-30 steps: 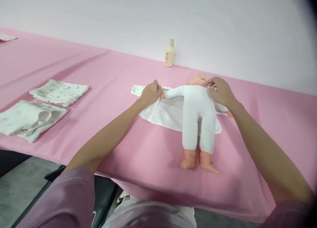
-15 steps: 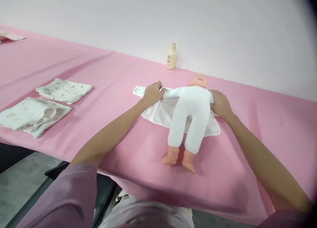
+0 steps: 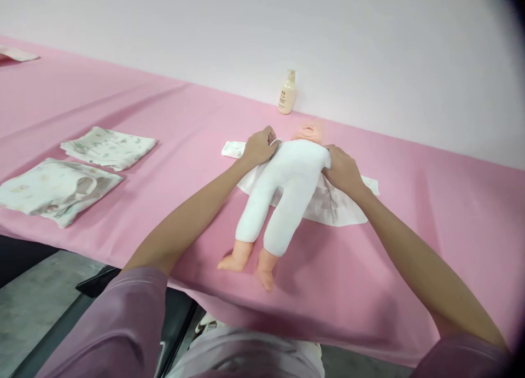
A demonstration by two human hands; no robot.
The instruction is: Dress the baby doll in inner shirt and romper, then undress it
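Observation:
A baby doll (image 3: 283, 189) in a white one-piece suit lies on its back on the pink table, its bare feet swung toward the near left. Beneath it lies an unfolded white garment (image 3: 340, 205). My left hand (image 3: 259, 146) is closed around the doll's left shoulder and arm. My right hand (image 3: 342, 171) grips the doll's other shoulder at the side of its body. Both hands hold the doll by its upper body.
A cream pump bottle (image 3: 287, 93) stands by the wall behind the doll. Two folded patterned cloths (image 3: 109, 147) (image 3: 57, 189) lie at the left. The pink table cover (image 3: 430, 203) ends at a near edge, with floor and a dark chair below.
The doll has been turned and shifted left; its legs now point to the near left. My right hand moved from its head down to its shoulder. More of the white garment shows on the right.

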